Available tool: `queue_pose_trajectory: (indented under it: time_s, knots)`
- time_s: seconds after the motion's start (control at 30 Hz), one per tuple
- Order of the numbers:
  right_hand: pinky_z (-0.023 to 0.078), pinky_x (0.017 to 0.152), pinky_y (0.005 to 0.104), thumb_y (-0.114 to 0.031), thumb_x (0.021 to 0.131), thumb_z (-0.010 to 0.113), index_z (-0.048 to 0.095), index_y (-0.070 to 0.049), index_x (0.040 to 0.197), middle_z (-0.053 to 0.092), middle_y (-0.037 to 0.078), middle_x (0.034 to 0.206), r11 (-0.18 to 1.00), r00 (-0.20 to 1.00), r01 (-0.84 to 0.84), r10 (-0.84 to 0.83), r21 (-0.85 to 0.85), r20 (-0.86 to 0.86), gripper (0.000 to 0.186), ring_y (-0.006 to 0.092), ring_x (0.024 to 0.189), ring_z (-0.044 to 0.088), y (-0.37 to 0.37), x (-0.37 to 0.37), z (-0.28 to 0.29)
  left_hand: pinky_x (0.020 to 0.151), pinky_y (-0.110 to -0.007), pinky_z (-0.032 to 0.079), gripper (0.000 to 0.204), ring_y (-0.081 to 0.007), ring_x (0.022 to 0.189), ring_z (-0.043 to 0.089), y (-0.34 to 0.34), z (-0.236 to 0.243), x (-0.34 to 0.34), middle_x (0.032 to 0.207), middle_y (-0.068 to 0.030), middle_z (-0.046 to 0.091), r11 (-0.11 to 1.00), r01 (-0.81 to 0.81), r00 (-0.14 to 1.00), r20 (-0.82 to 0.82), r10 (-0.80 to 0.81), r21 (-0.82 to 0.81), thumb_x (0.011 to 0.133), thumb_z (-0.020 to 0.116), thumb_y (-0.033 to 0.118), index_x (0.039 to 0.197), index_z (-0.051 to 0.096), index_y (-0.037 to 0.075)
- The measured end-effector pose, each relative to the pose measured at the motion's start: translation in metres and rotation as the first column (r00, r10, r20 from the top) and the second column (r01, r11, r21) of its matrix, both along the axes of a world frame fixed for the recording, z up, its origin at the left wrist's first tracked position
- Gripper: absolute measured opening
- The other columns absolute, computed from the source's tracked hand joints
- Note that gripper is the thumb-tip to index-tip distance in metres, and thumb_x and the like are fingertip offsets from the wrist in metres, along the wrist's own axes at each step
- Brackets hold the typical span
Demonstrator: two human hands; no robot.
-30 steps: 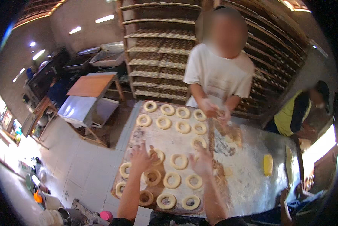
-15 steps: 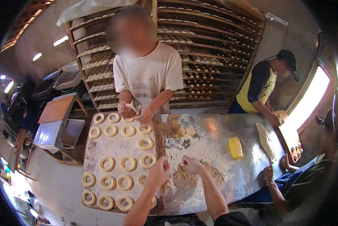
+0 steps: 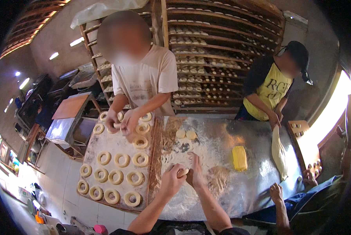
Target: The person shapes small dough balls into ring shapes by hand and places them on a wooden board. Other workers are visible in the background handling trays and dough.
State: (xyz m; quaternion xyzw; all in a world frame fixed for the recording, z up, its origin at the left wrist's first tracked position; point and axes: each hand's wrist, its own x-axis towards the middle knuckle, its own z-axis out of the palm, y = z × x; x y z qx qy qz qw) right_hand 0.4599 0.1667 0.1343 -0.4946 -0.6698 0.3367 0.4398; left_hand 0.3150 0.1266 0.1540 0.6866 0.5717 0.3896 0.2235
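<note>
My left hand is closed round a small pale piece of dough above the floured patch of the metal worktable. My right hand is against the right side of that piece, fingers stretched forward and apart. Left of my hands lies a board bearing several dough rings. Two flattened dough rounds rest on the table beyond my hands, and a yellow block sits to their right.
Across the table, a person in white handles dough over the board. Another in yellow grips a long dough strip; a third person's hand is at the right edge. Racks of dough pieces stand behind.
The view has swung rightward. My hands have left the board for the metal table and come together on dough. The yellow-shirted person has taken hold of the long strip.
</note>
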Motion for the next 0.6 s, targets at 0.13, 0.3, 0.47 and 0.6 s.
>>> queue_pose_trajectory:
  time_s: [0.13,0.3,0.47,0.6]
  knots:
    - [0.047,0.101,0.0375,-0.003,0.084,0.062,0.043,-0.002,0.137,0.06,0.014,0.12,0.792,0.627,-0.562,0.218,-0.241,-0.748,0.057,0.0289,0.118,0.06,-0.007,0.017,-0.011,0.076,-0.042,0.054,0.057,-0.0388,0.097,0.059,0.004,-0.008,0.009,0.112,-0.0198,0.059,0.921,-0.189,0.979,-0.004,0.203,0.341,0.08,0.062,-0.006,0.133,0.05,0.008]
    - [0.052,0.087,0.0356,-0.036,0.1,0.054,0.044,-0.006,0.134,0.064,0.012,0.103,0.789,0.427,-0.58,0.082,-0.203,-0.901,0.046,0.0249,0.101,0.064,-0.006,0.027,-0.014,0.08,-0.036,0.05,0.052,-0.0195,0.078,0.059,-0.011,-0.004,0.015,0.098,-0.01,0.056,0.975,0.141,0.636,0.771,0.043,-0.171,0.086,0.054,-0.005,0.135,0.043,0.007]
    - [0.046,0.063,0.0302,-0.063,0.102,0.04,0.039,-0.007,0.14,0.068,0.013,0.087,0.807,0.566,-0.572,0.258,-0.148,-0.783,0.067,0.0184,0.065,0.058,-0.015,0.002,0.001,0.063,-0.033,0.05,0.029,-0.0198,0.069,0.064,-0.017,-0.003,0.015,0.075,-0.009,0.059,0.996,-0.089,0.856,0.512,0.07,0.012,0.104,0.049,0.024,0.129,0.047,0.009]
    - [0.045,0.059,0.0308,-0.075,0.096,0.036,0.037,-0.005,0.142,0.067,0.016,0.082,0.869,0.711,-0.483,0.319,-0.105,-0.627,0.083,0.0172,0.059,0.054,-0.014,-0.025,0.008,0.054,-0.042,0.051,0.032,-0.0308,0.06,0.07,-0.02,-0.001,-0.007,0.065,-0.0143,0.063,0.972,-0.205,0.973,-0.082,0.215,0.113,0.106,0.044,0.036,0.116,0.053,0.007]
